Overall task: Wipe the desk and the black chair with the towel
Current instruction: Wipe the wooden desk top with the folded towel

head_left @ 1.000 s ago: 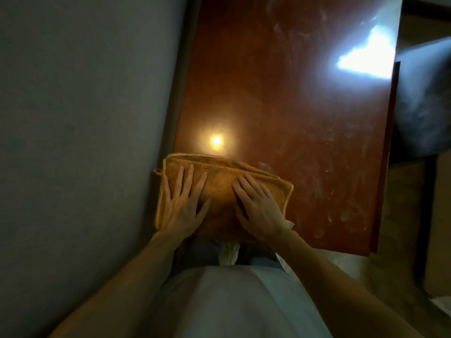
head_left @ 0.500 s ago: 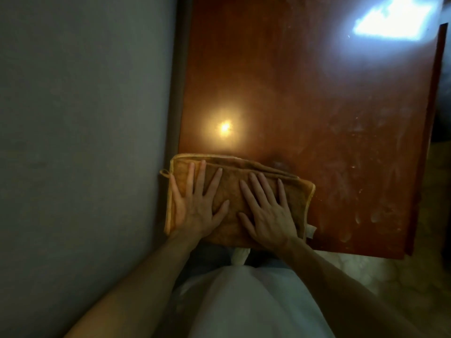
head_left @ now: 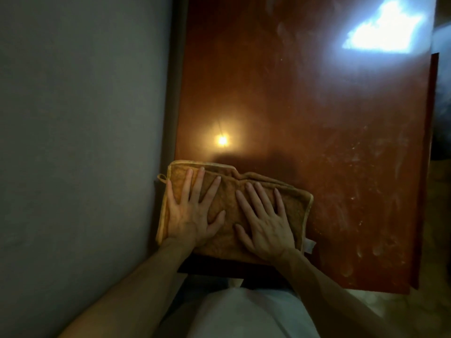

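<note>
A folded orange-brown towel point(head_left: 229, 191) lies flat at the near left corner of the reddish-brown desk point(head_left: 305, 118). My left hand point(head_left: 192, 211) presses on the towel's left half with fingers spread and straight. On the right half, my right hand point(head_left: 266, 220) lies flat in the same way. Pale dusty smears and fingerprint marks cover the desk's right side. The black chair is not in view.
A grey wall point(head_left: 80, 142) runs along the desk's left edge. A bright window reflection point(head_left: 383, 32) and a small lamp reflection point(head_left: 222, 140) shine on the desktop. Floor point(head_left: 434, 264) shows past the desk's right edge.
Both hands and the towel have slid a little away from me, up from the desk's near edge; a strip of the front edge now shows below the towel.
</note>
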